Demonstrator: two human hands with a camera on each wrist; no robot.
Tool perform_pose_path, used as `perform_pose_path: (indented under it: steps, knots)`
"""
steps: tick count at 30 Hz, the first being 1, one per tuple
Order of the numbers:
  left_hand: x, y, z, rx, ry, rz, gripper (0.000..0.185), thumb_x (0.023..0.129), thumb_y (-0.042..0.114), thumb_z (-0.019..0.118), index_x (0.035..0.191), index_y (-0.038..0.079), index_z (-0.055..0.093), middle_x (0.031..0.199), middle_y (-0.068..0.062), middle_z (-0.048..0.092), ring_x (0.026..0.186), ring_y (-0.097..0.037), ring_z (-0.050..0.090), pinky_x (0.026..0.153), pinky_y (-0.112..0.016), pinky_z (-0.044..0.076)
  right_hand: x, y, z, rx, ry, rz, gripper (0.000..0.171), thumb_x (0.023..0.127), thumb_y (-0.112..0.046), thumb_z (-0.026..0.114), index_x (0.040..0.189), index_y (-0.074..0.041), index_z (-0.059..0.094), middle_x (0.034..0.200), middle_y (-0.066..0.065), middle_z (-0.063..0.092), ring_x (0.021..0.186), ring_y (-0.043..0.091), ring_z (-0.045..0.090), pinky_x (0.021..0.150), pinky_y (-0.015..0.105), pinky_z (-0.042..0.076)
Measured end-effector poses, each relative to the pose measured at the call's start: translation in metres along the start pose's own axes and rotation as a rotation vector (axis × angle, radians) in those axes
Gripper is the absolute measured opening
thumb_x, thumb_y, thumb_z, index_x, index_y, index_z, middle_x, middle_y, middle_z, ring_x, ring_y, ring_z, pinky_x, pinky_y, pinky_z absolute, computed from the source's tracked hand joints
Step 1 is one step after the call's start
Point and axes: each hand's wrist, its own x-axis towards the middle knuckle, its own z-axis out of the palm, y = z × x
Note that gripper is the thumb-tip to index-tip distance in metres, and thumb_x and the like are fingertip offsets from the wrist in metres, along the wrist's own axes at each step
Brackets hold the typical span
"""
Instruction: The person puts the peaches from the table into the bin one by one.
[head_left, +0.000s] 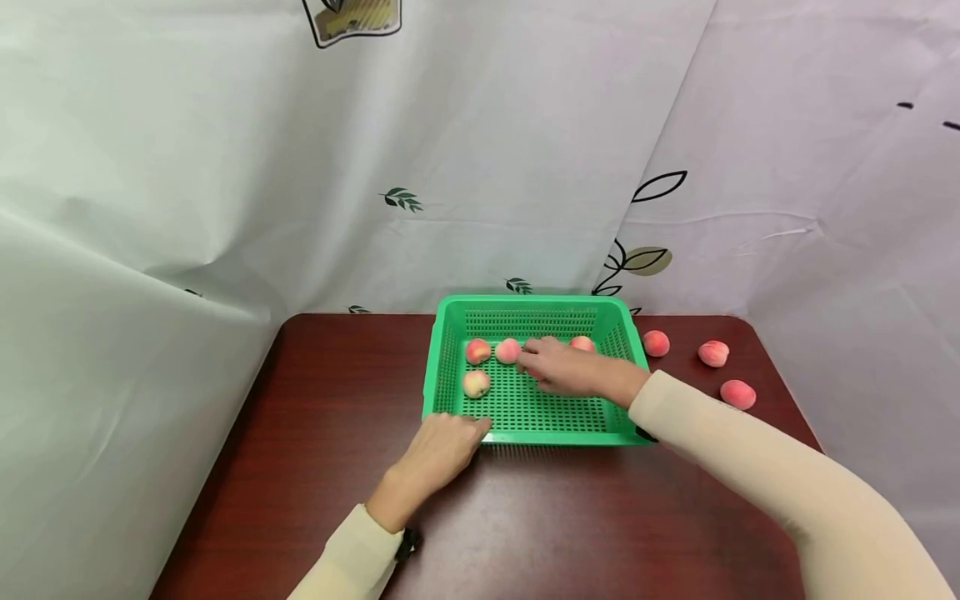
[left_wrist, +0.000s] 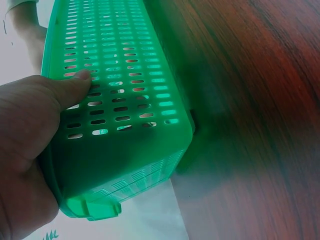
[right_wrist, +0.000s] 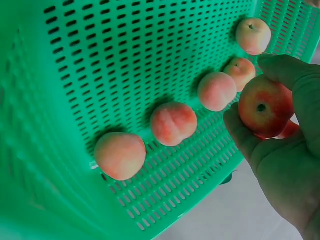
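Note:
A green perforated plastic basket [head_left: 558, 438] stands on the table. My left hand [head_left: 444, 450] grips its front rim near the left corner; in the left wrist view the thumb [left_wrist: 75, 90] lies on the outer wall. Over the basket's inside, my right hand [head_left: 566, 367] holds a red-yellow peach [right_wrist: 265, 102] between thumb and fingers, its stem hollow facing the wrist camera. More red fruit skin [right_wrist: 289, 130] shows behind that peach, mostly hidden. Several peaches lie on the basket floor, among them a pale one [head_left: 476, 384] at left and a redder one [right_wrist: 173, 123] along the back.
To the right of the basket, three peaches lie on the dark red wooden table [head_left: 337, 400]: one close by the wall [head_left: 656, 343], one farther right [head_left: 713, 353] and one nearer [head_left: 738, 394]. A pale printed cloth [head_left: 480, 167] hangs behind and at both sides.

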Motion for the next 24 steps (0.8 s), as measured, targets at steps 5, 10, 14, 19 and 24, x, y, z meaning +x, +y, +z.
perform_pose_path:
  steps: [5,10,14,19,24]
  knots:
    - [0.001,0.000,0.000,0.009,-0.008,0.003,0.040,0.080,0.001,0.071,0.064,0.022,0.040,0.056,0.013,0.020,0.055,-0.001,0.007,0.049,-0.020,0.005,0.011,0.000,-0.003,0.007,0.004,-0.023,0.027,0.090,-0.004,0.075,0.112,-0.010,0.062,0.096,0.002,0.057,0.084,0.019,0.050,0.083,0.038,0.047]
    - [0.001,0.000,-0.001,-0.007,-0.012,-0.006,0.042,0.081,-0.001,0.069,0.064,0.021,0.038,0.063,0.013,0.009,0.056,-0.003,0.009,0.049,-0.021,0.004,0.021,0.000,-0.005,0.017,-0.063,0.008,0.029,0.091,-0.007,0.075,0.116,-0.012,0.061,0.099,0.001,0.055,0.086,0.019,0.049,0.086,0.039,0.046]
    - [0.000,-0.001,0.000,-0.001,-0.007,-0.006,0.043,0.080,-0.001,0.069,0.063,0.022,0.037,0.063,0.013,0.008,0.056,-0.003,0.008,0.049,-0.021,0.003,0.030,0.002,-0.001,0.043,-0.134,0.052,0.032,0.093,-0.010,0.075,0.123,-0.012,0.064,0.116,0.003,0.059,0.096,0.024,0.054,0.088,0.041,0.048]
    - [0.000,-0.001,-0.001,0.016,-0.001,0.003,0.042,0.080,0.001,0.069,0.063,0.022,0.037,0.060,0.013,0.011,0.055,-0.003,0.007,0.049,-0.021,0.004,0.037,0.001,0.005,0.044,-0.173,0.034,0.031,0.093,-0.007,0.072,0.123,-0.007,0.066,0.116,0.006,0.061,0.097,0.024,0.058,0.089,0.041,0.050]
    - [0.001,-0.001,-0.001,0.032,-0.003,0.006,0.041,0.079,0.002,0.071,0.063,0.022,0.039,0.058,0.014,0.014,0.054,-0.002,0.006,0.048,-0.020,0.005,0.045,-0.002,0.010,0.038,-0.239,0.034,0.028,0.094,-0.012,0.073,0.121,-0.008,0.065,0.101,0.004,0.060,0.085,0.019,0.054,0.083,0.037,0.049]
